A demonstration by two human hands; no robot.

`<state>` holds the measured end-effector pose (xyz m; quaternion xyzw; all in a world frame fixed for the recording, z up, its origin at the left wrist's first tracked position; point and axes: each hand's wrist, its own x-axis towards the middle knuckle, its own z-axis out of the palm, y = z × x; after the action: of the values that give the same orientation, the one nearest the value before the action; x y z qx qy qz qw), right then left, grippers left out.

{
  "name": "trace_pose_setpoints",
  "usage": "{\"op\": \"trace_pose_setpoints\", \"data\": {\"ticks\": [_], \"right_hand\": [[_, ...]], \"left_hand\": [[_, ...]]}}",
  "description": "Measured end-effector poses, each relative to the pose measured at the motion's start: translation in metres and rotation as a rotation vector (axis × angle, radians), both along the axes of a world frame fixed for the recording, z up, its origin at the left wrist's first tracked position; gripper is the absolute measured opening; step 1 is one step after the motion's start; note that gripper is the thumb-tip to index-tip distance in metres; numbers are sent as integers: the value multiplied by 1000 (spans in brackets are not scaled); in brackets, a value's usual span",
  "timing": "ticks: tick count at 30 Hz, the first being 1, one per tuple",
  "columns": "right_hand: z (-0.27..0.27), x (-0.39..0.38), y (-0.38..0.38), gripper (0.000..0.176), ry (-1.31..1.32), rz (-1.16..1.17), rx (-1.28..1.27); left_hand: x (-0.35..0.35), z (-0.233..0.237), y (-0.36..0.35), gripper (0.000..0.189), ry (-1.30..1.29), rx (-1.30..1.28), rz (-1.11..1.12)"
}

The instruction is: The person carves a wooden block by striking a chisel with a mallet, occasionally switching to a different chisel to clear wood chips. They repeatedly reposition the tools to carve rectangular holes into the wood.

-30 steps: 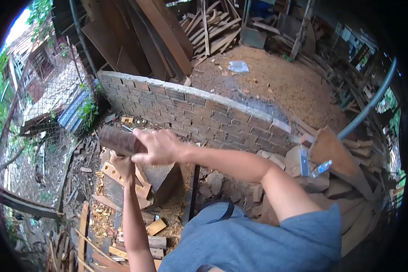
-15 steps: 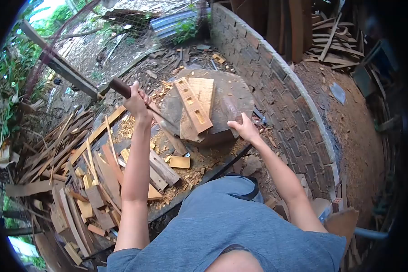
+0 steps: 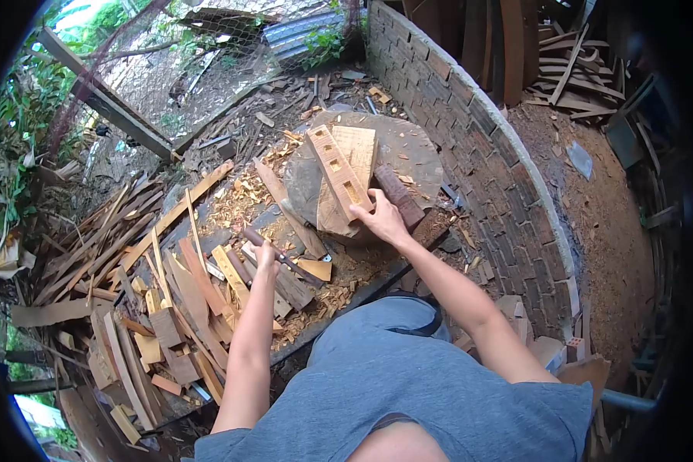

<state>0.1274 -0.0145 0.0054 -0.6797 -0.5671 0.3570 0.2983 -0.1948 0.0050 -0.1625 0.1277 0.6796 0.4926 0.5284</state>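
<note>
A long wooden block with several square holes [image 3: 335, 165] lies on a paler board [image 3: 360, 150] on top of a round stump [image 3: 416, 150]. My right hand [image 3: 385, 219] is at the near end of the holed block, thumb and fingers closed round its corner. Just right of those fingers, a dark wooden piece [image 3: 399, 196] rests on the stump. Lower and to the left, over the wood pieces, my left hand [image 3: 263, 256] is wrapped round a chisel-like tool [image 3: 291, 264] with a dark handle; its blade points right and toward me.
Wood strips and offcuts [image 3: 169, 308] are piled at the left, with shavings [image 3: 242, 196] around the stump. A curved brick wall [image 3: 470, 146] runs along the right. Wire mesh and a post [image 3: 119, 115] stand at the back left.
My left hand has come down and closer with the tool. My right hand has moved left onto the holed block's end. The dark piece, blurred before, now lies still on the stump.
</note>
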Motion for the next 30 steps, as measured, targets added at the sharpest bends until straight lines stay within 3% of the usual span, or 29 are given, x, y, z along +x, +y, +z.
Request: {"op": "trace_pose_setpoints", "data": {"ticks": [2,3,5,6,7,8,10,11,13,14,17,18,20,22,23,26,28,30], "right_hand": [[-7,0,4,64,45,-19,-49],[-8,1,4,58,88,-25,-98],[-4,10,1,54,161,-38,-87],[0,13,-1,50,238,-36,-78],[13,11,-11,37,87,-17,78],[21,10,-20,37,84,-15,78],[37,10,-38,27,-348,103,519],[49,12,-47,23,-459,156,575],[41,22,-54,24,-558,216,627],[37,28,-56,24,-655,276,681],[36,35,-58,26,-662,261,746],[36,37,-57,28,-643,240,797],[41,38,-59,38,-580,168,752],[59,37,-60,53,-519,13,822],[53,41,-57,67,-447,-12,833],[45,48,-58,68,-470,-101,760],[36,56,-64,68,-494,-97,732],[28,66,-74,68,-520,-12,632]], "left_hand": [[2,22,-11,53,79,-113,-63],[2,17,-5,53,78,-110,-76],[-1,1,8,61,558,117,-132],[6,17,13,61,555,117,-132],[23,54,20,64,341,173,-231],[41,94,24,67,125,228,-326],[80,163,25,76,-117,220,-261],[83,164,33,76,-121,221,-263],[89,160,44,71,-522,156,-280],[92,155,49,71,-522,153,-290],[85,137,67,45,-420,80,-321],[89,163,62,50,-424,107,-266],[83,186,69,40,-397,308,-302],[69,210,74,36,-547,529,-342],[62,203,80,33,-646,557,-262],[63,190,69,45,-522,463,-243],[50,137,72,57,-411,232,-257],[34,113,74,52,-475,196,-293]]}}
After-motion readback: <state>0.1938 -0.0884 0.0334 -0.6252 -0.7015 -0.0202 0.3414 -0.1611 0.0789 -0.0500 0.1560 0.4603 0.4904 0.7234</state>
